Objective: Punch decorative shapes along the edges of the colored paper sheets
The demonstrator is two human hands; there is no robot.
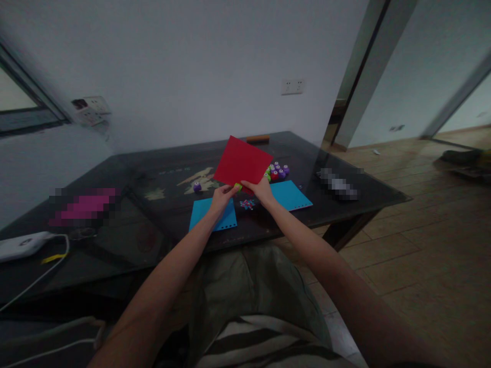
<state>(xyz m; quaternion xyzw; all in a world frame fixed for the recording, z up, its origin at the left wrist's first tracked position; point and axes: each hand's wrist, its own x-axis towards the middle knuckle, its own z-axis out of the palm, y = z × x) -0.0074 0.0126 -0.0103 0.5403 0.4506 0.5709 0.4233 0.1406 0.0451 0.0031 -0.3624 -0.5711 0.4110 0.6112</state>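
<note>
Paper, red, held up over the table, pinched at its near edge by the right hand, with a small green piece there gripped by the left hand. Apparently fitting piece to edge; next, probably calling for steady paper and a firm squeeze. Below, coloured bits between two blue sheets.
</note>
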